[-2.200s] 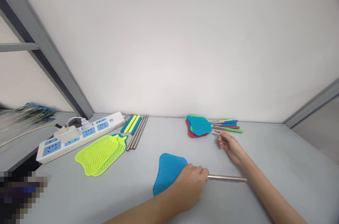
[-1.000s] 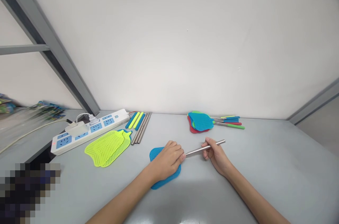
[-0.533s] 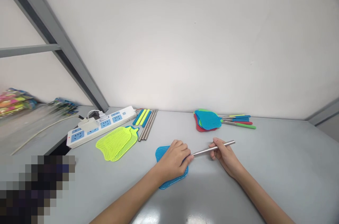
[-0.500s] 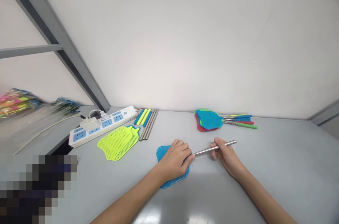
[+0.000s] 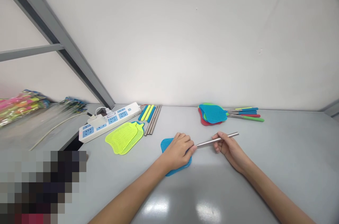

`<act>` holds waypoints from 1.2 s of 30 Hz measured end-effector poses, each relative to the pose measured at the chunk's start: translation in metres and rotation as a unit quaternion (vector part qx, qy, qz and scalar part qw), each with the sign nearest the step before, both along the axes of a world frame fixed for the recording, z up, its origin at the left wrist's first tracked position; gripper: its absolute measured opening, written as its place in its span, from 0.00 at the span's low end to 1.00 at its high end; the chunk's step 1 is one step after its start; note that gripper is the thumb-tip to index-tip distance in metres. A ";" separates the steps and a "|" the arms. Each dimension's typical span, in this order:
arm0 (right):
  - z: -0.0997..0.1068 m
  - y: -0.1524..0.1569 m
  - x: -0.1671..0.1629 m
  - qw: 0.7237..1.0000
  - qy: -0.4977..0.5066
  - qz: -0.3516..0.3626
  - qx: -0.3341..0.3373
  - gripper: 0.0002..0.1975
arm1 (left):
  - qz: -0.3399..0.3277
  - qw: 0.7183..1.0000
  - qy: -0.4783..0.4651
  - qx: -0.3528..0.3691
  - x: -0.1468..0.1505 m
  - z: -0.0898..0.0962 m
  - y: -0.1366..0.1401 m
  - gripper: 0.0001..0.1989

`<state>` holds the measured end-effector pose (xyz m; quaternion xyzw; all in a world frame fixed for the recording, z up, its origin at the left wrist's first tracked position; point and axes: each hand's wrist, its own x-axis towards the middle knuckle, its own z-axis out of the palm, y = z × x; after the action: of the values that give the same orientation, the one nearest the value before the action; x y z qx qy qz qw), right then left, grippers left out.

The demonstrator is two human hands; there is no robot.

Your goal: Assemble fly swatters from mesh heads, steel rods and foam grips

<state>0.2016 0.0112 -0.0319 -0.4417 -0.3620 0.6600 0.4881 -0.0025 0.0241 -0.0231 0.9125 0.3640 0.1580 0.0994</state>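
Note:
My left hand is closed over a blue fly swatter head and covers much of its mesh. My right hand grips a silver metal tube between thumb and fingers. The tube's left end meets the swatter head's neck at my left fingertips; the joint itself is hidden. Farther left lie overlapping yellow swatter heads, with a little blue beneath. Beside them are several loose metal tubes and several yellow and blue handle grips.
A white power strip with plugs stands at the left. Whole fly swatters in several colours are piled against the wall at the right. Plastic-wrapped packages lie at the far left, near a pixelated area.
The camera view has shifted slightly, so the table things appear higher and further right. Both hands keep their hold on the swatter head and the tube, with little visible movement.

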 end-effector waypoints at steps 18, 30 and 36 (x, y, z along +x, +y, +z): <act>-0.004 0.000 0.006 1.000 0.005 0.015 0.006 0.13 | 0.014 1.000 0.020 -0.005 0.004 -0.004 0.001 0.15; -0.003 0.001 0.007 1.000 -0.007 0.006 0.008 0.15 | 0.022 0.999 0.011 -0.027 0.007 -0.004 0.002 0.15; -0.003 0.001 0.006 1.000 -0.012 0.004 0.000 0.14 | 0.022 0.999 0.012 -0.036 0.007 -0.004 0.002 0.16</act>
<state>0.2080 0.0122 -0.0350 -0.4482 -0.3694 0.6568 0.4809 0.0047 0.0259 -0.0271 0.9020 0.3903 0.1362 0.1241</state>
